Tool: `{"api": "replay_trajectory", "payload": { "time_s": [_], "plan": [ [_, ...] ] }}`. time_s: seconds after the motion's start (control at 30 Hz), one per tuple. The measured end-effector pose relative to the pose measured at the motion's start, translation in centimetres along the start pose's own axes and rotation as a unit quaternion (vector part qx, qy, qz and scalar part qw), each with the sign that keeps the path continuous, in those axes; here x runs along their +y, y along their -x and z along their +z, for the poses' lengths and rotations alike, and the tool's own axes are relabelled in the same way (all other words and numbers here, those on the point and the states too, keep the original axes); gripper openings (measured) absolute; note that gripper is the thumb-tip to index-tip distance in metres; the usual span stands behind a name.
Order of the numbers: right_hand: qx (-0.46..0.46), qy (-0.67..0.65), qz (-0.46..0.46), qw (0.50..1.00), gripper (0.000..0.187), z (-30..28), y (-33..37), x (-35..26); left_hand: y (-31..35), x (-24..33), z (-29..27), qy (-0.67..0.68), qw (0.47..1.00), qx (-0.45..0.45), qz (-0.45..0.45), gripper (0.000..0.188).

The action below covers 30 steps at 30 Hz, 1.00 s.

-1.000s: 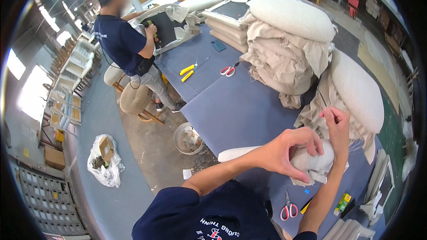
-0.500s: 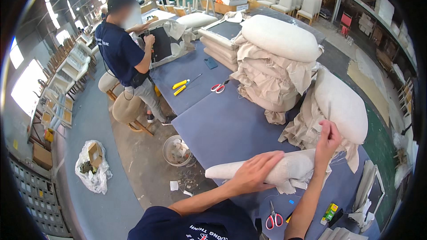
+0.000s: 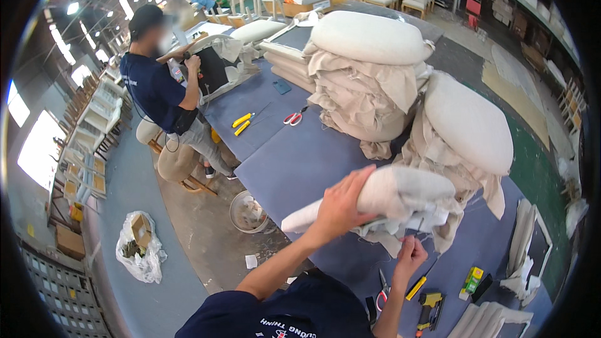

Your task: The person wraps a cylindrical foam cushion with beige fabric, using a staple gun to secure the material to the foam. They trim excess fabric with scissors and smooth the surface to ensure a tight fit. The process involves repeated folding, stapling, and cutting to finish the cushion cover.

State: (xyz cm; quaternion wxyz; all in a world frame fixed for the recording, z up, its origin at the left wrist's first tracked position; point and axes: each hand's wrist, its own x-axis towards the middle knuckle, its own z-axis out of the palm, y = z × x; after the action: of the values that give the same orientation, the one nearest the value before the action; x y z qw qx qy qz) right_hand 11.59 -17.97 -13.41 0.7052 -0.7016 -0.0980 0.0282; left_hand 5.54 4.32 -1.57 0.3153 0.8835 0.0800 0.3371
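A person in a navy shirt (image 3: 300, 310) is working over a blue-topped table (image 3: 300, 166), looking down on their own two bare hands. The left hand (image 3: 343, 205) is gripping a pale fabric cushion (image 3: 407, 186), its fingers lying extended along the top and its thumb bracing the nearer side. The cushion is tilting up above the table's near edge, its ragged underside facing the person. The right hand (image 3: 411, 256) is curling, thumb against fingers, just below the frayed cloth (whether it is pinching cloth or a tool, one cannot tell). Near the right forearm, red-handled scissors (image 3: 382, 297), a yellow cutter (image 3: 416, 288) and a yellow-and-black staple gun (image 3: 431, 307) are lying on the table. Beyond the cushion, covered seats (image 3: 369, 37) are standing in a tall pile. At the far left end, a co-worker (image 3: 153, 81) is leaning over a dark panel (image 3: 213, 67).
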Motion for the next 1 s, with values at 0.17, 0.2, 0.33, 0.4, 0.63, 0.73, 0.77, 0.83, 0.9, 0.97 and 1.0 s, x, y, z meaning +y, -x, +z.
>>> {"api": "replay_trajectory", "payload": {
  "time_s": [0.17,0.2,0.33,0.4,0.63,0.73,0.77,0.83,0.9,0.97,1.0],
  "plan": [
    [-0.015,-0.072,0.053,0.996,0.036,-2.6,-1.3,0.4,-3.9,-0.1,2.5,-0.027,0.999,-0.034,0.028,0.087],
    [-0.027,-0.04,0.045,0.998,0.036,-3.8,-1.0,0.7,-3.5,-0.7,2.3,0.021,0.997,-0.074,-0.023,0.085],
    [-0.049,0.029,0.085,0.995,0.032,-11.5,1.9,6.7,0.0,-4.9,2.4,0.047,0.994,-0.056,-0.087,0.061],
    [0.011,0.071,0.083,0.994,0.035,-14.4,2.3,8.7,-0.1,-4.9,2.4,0.048,0.997,-0.039,-0.034,0.054],
    [0.089,-0.018,0.105,0.99,0.031,-13.1,-1.1,7.8,-1.1,-3.6,3.4,0.003,0.998,-0.057,-0.036,0.051],
    [0.078,-0.027,0.049,0.995,0.026,-10.3,-5.2,8.0,-2.0,-3.3,4.1,-0.018,0.998,-0.062,-0.013,0.052],
    [0.106,-0.036,0.028,0.993,0.023,-9.1,-6.5,9.0,-2.2,-3.3,4.4,-0.019,0.998,-0.06,-0.013,0.053],
    [0.158,-0.027,-0.01,0.987,0.019,-7.6,-9.1,10.3,-2.6,-3.3,4.8,-0.02,0.998,-0.052,-0.013,0.054],
    [0.211,0.008,-0.043,0.976,0.019,-7.1,-11.5,10.6,-2.8,-3.4,4.8,-0.02,0.998,-0.058,-0.03,0.055],
    [0.254,0.038,-0.114,0.96,0.024,-7.0,-14.3,10.1,-2.9,-3.2,4.7,-0.022,0.997,-0.064,-0.032,0.053],
    [0.274,0.054,-0.147,0.949,0.028,-7.3,-15.2,9.8,-2.8,-3.5,4.5,-0.021,0.998,-0.059,-0.023,0.052]
  ]
}}
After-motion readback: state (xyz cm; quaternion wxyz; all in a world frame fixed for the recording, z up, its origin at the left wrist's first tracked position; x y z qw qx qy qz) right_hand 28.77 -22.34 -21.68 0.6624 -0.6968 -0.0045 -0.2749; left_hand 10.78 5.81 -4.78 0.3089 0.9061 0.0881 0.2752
